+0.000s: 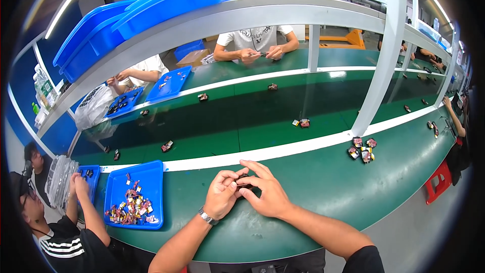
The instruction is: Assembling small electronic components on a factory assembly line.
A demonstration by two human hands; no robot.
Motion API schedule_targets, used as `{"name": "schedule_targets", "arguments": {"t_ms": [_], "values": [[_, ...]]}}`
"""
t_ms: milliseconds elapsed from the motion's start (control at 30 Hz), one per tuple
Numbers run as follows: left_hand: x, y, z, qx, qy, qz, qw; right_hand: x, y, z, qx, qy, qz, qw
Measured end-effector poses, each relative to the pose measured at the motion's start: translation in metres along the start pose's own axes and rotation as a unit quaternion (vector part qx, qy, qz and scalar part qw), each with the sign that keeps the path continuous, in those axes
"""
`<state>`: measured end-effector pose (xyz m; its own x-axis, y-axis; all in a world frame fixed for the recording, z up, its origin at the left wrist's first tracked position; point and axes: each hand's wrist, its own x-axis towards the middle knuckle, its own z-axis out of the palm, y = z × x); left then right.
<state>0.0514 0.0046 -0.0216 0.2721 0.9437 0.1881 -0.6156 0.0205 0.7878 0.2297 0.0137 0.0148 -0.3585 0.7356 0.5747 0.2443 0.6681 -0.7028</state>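
Note:
Between both of my hands, above the green worktable [313, 187], is a small dark part [244, 182], mostly covered by fingers, so its exact kind does not show. My left hand [221, 192], with a metal watch at its wrist, pinches the part from the left between thumb and fingers. From the right, my right hand [265, 192] closes on it with thumb and curved fingers. Left of my hands stands a blue tray [159, 192] holding a heap of small wired pieces [132, 207] in dark red, yellow and white.
A small cluster of wired pieces [367, 155] lies to the right. Past a white rail [227, 161], a darker green strip carries scattered pieces [167, 145]. A white post [384, 65] and shelf with blue bins [172, 5] rise above. Co-workers sit at the left [60, 242] and across [255, 43].

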Motion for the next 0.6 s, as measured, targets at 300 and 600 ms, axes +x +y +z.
{"name": "schedule_targets", "arguments": {"t_ms": [300, 600], "values": [[-0.0038, -0.0034, -0.0024, 0.004, 0.036, -0.04, 0.999, 0.0019, 0.005, 0.0002, -0.058, 0.056, -0.036, 0.996], [-0.0041, -0.0005, 0.0012, 0.009, 0.053, -0.061, 0.997, 0.0002, -0.0004, 0.0025, -0.161, 0.037, -0.073, 0.984]]}}
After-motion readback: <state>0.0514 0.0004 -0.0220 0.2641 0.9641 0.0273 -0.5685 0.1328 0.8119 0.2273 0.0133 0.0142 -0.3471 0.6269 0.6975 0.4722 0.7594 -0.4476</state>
